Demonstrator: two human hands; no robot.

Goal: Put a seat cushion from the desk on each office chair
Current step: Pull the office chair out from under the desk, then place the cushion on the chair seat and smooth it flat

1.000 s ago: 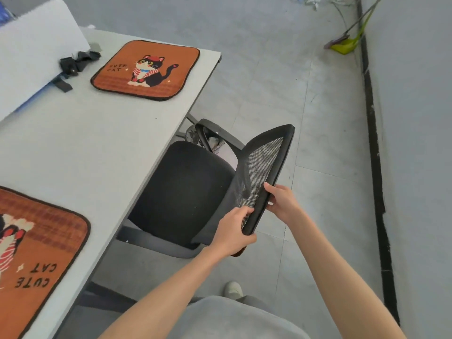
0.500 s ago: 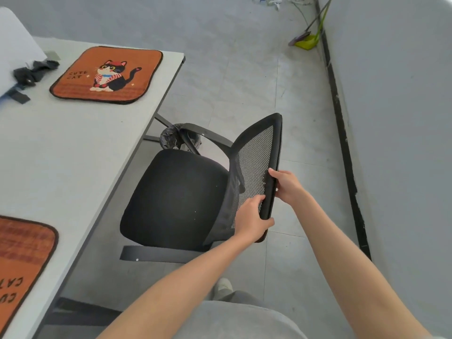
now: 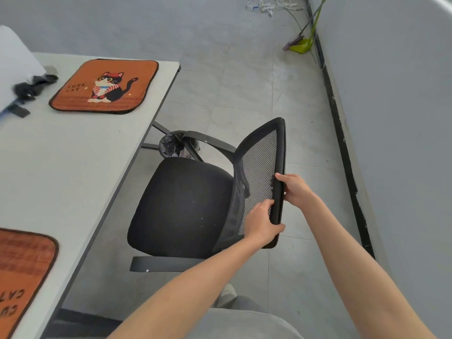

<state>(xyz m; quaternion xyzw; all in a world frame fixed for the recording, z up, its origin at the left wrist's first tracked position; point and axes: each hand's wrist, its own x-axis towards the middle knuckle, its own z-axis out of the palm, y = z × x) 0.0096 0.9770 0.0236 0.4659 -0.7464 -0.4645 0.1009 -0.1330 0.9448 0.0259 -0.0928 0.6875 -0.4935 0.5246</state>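
Right now your two hands are both on the office chair (image 3: pixel 181 206), clasped round the top rim of its mesh backrest (image 3: pixel 259 177): your left hand (image 3: pixel 263 225) grips the near end of that rim, your right hand (image 3: pixel 297 190) pinches it a little farther along. The black seat lies just left of your hands, bare, clear of the desk (image 3: pixel 73 167) edge. What matters next is that both cushions lie to your left on the desk, so your left hand is the nearer one. The far cushion (image 3: pixel 105 86) sits flat, well beyond your left hand, an orange, dark-edged mat with a cat picture. The near cushion (image 3: pixel 22 272) lies back toward your left elbow, partly cut off by the frame.
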